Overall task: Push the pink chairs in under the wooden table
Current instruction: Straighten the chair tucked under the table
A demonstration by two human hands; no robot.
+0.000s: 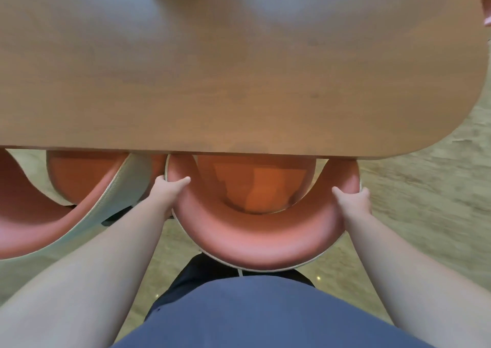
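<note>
Our left hand (170, 189) and right hand (354, 200) gripped the chair (255, 238), its seat partly under the table (239, 82); the neighbouring chair (53, 225) seemingly still needed pushing.

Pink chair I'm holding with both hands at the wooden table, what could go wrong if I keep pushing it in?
1. The left hand and right hand grip the pink chair backrest near its ends, close to the wooden table edge; fingers could get pinched against it.
2. The neighbouring pink chair sits right beside the left hand, angled; the two backrests may rub or jam.
3. The curved arm ends already meet the tabletop edge, so they might knock it rather than slide under.
</note>
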